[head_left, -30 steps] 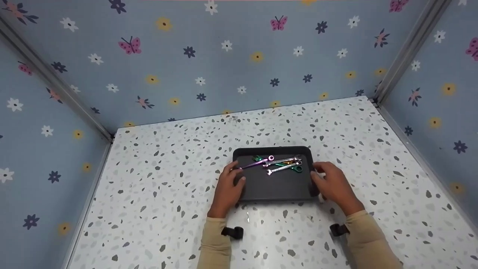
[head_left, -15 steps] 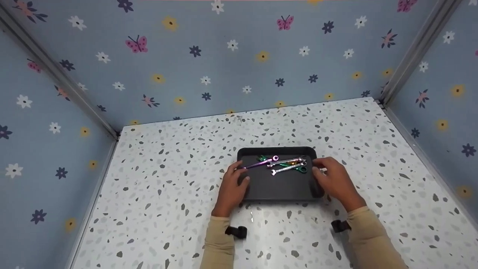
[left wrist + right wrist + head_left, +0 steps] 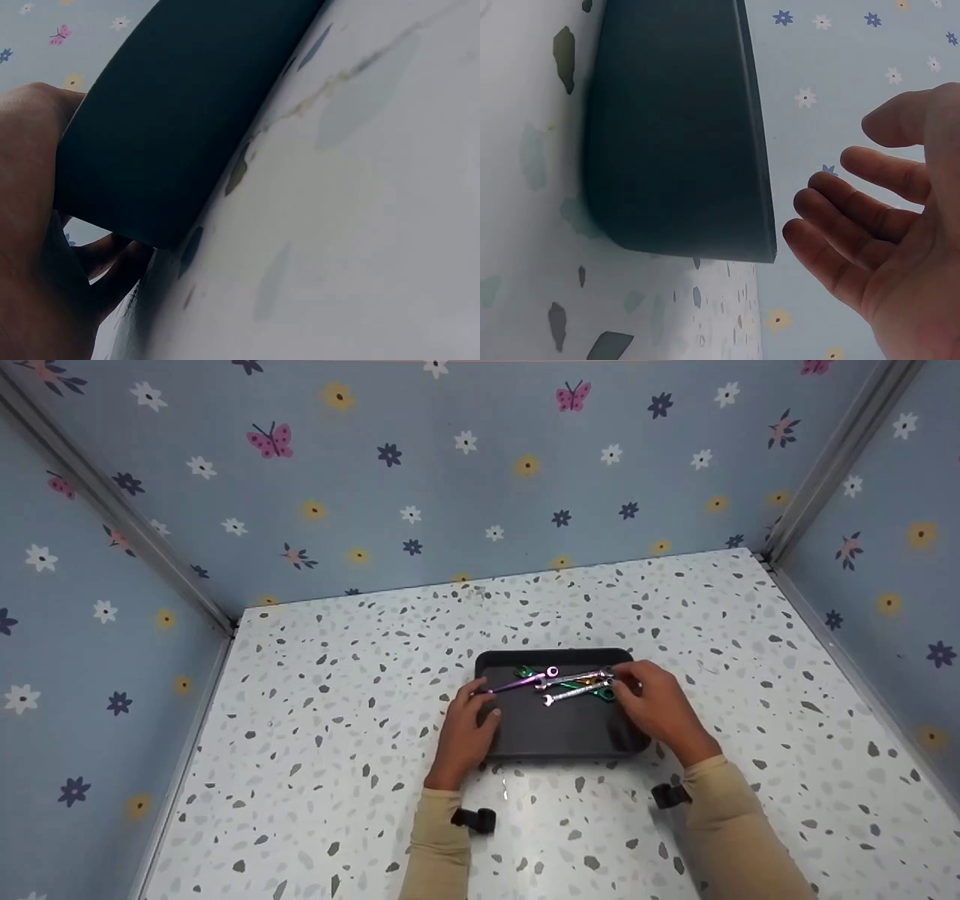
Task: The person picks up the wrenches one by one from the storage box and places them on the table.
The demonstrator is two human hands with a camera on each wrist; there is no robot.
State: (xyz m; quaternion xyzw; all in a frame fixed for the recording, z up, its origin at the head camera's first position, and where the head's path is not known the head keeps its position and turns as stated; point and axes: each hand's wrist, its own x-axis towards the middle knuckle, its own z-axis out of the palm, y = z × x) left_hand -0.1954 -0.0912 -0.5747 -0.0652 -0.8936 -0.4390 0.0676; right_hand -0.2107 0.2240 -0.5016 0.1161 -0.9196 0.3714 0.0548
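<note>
A dark grey tray [image 3: 562, 735] lies on the speckled table with several combination wrenches heaped toward its far side. Among them are a purple wrench [image 3: 517, 683], a silver wrench [image 3: 574, 679], a second silver wrench [image 3: 574, 693] and a green wrench [image 3: 606, 695]; a gold piece is mostly covered. My left hand [image 3: 459, 742] holds the tray's left wall, thumb at the rim and fingers outside, as the left wrist view also shows. Over the right rim hovers my right hand [image 3: 664, 709], fingertips near the wrench ends. In the right wrist view its fingers are loosely bent and hold nothing.
The white speckled tabletop [image 3: 337, 697] surrounds the tray. A blue flowered panel [image 3: 450, 472] rises behind it, with similar panels left and right joined by metal frame strips. Black wrist straps sit on both sleeves.
My right hand has left the tray's right wall and moved inward over the rim toward the wrenches. The left hand keeps its place on the tray. The head view has shifted slightly.
</note>
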